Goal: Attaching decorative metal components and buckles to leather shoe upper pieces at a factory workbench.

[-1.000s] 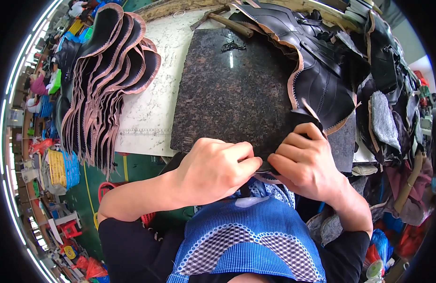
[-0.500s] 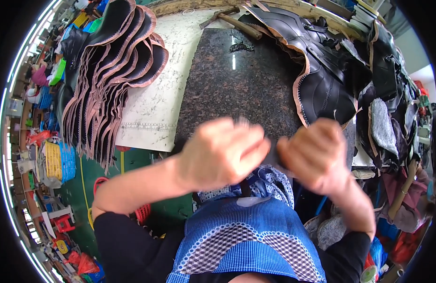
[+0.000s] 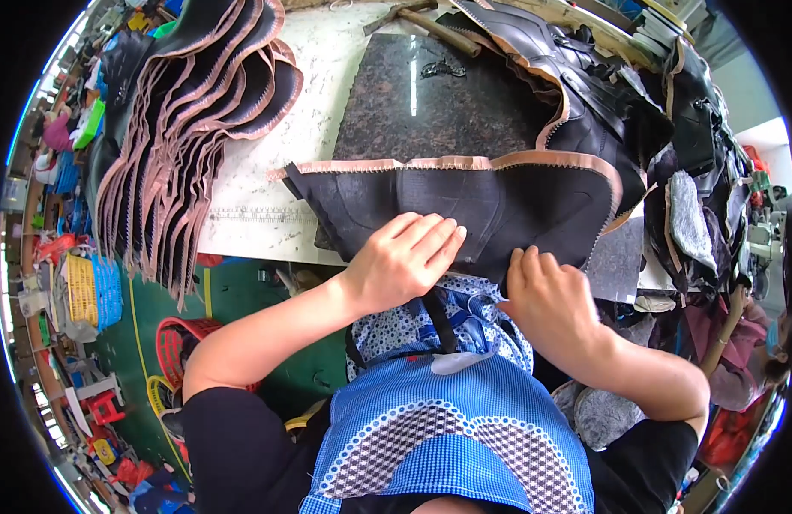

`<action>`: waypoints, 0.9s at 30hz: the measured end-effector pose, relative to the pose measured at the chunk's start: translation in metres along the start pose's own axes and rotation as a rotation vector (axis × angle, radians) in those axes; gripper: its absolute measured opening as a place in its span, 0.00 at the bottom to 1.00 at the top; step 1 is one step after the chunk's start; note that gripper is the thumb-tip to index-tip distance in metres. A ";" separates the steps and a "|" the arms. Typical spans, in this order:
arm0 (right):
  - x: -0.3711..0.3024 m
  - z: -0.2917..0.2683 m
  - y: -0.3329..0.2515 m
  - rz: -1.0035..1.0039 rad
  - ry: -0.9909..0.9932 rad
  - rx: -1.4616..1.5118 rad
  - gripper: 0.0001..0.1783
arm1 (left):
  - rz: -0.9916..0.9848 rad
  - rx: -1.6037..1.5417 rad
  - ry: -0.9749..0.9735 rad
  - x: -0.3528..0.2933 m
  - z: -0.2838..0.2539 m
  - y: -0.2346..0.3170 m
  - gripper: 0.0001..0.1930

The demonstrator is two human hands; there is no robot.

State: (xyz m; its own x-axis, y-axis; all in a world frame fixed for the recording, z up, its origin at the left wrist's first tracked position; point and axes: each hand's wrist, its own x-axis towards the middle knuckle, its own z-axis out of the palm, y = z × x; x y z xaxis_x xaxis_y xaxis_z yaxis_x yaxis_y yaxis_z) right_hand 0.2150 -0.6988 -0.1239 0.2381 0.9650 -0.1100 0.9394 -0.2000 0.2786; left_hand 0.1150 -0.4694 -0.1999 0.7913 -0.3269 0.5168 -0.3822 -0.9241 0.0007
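A wide black leather piece (image 3: pixel 465 206) with a tan stitched edge lies spread flat across the dark speckled stone slab (image 3: pixel 430 103) near the table's front. My left hand (image 3: pixel 405 257) rests flat on its lower middle, fingers together and pointing up-right. Fingers extended, my right hand (image 3: pixel 546 295) presses on the piece's lower right edge where it overhangs the table. Neither hand grips anything.
A stack of black, tan-edged leather pieces (image 3: pixel 190 120) hangs over the table's left side. More black leather parts (image 3: pixel 610 94) pile at the right, with grey felt pieces (image 3: pixel 683 214) beyond. A hammer (image 3: pixel 430 21) lies at the far edge. Baskets (image 3: pixel 87 291) stand on the green floor at the left.
The leather piece, held bunched between both hands near my lap earlier, now lies unfolded across the stone slab. Both hands have opened and press flat on it.
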 end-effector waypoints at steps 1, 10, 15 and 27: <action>0.004 -0.009 0.003 0.054 -0.027 0.135 0.22 | -0.026 -0.023 -0.042 -0.005 -0.005 -0.001 0.22; 0.069 0.029 0.030 0.326 0.021 1.286 0.07 | -0.145 -0.131 -0.044 -0.013 0.006 0.015 0.28; 0.069 0.030 0.032 0.381 -0.047 1.272 0.08 | -0.140 -0.066 -0.052 -0.020 0.008 0.018 0.23; 0.073 0.034 0.030 0.519 -0.114 1.338 0.08 | -0.154 -0.105 -0.036 -0.033 0.019 0.015 0.24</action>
State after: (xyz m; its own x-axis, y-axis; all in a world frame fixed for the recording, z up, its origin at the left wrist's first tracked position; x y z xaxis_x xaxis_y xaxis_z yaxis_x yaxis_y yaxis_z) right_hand 0.2691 -0.6399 -0.1565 0.5765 0.7296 -0.3680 0.2488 -0.5857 -0.7714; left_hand 0.0925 -0.4760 -0.2327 0.8603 -0.1917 0.4724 -0.3011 -0.9388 0.1675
